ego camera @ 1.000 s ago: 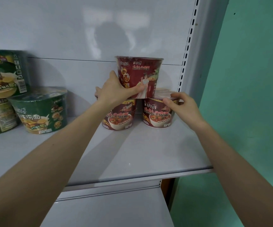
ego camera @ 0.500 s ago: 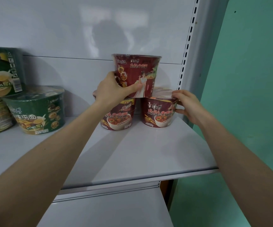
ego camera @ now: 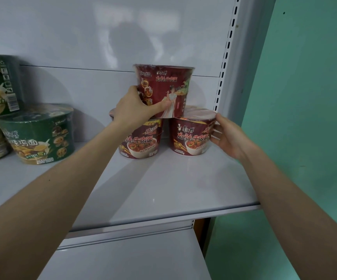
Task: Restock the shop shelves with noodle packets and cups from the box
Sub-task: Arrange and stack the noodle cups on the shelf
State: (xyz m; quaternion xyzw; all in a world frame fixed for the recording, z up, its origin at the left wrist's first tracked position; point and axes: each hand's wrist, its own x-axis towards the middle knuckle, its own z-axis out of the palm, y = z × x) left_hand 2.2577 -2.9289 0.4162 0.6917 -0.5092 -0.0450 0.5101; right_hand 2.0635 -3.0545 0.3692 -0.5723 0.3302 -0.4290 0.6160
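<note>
My left hand grips the top red cup, perched across two lower red cups on the shelf. My right hand rests open-fingered against the right one. If that cup slides outward, the top cup could topple.

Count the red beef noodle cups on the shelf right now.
3. Two red noodle cups stand side by side on the shelf, left and right; a third sits atop both, gripped by the left hand. More may hide behind.
</note>
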